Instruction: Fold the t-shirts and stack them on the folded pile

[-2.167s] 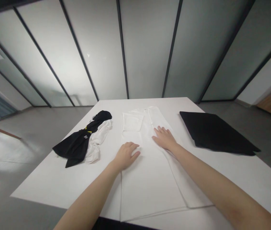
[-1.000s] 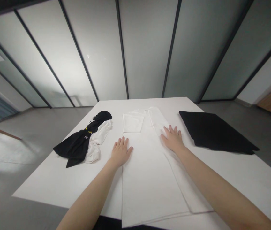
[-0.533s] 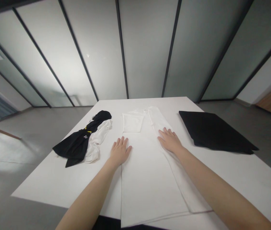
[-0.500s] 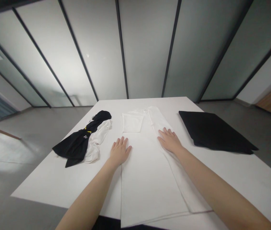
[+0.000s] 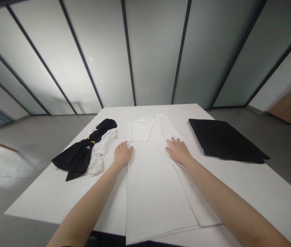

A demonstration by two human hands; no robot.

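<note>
I've got the long folded white garment point(image 5: 153, 195) lying lengthwise down the middle of the white table point(image 5: 45, 202), its near end running to the table's near edge. Both my hands are on or at it, so the work in view is flat handling of this one piece, with nothing lifted. My right hand point(image 5: 178, 151) lies palm-down on its right side, fingers released and slightly spread, pressing on the cloth without pinching any. My left hand point(image 5: 122, 154) sits flat at the garment's left edge, fingers open and pointing away from me; white on white, so I can't tell exactly how much of it is on cloth and how much on table. No clench, no grasp on either side. Just past my hands, a square white flap point(image 5: 139, 132) lies folded on the far end, beside a narrow white strip point(image 5: 164, 127). To the left is a crumpled black garment point(image 5: 77, 157) with a yellow mark, tangled with white cloth point(image 5: 99, 154), just beside my left hand. To the right, a flat black folded piece point(image 5: 225, 140) lies well clear of my right hand.
</note>
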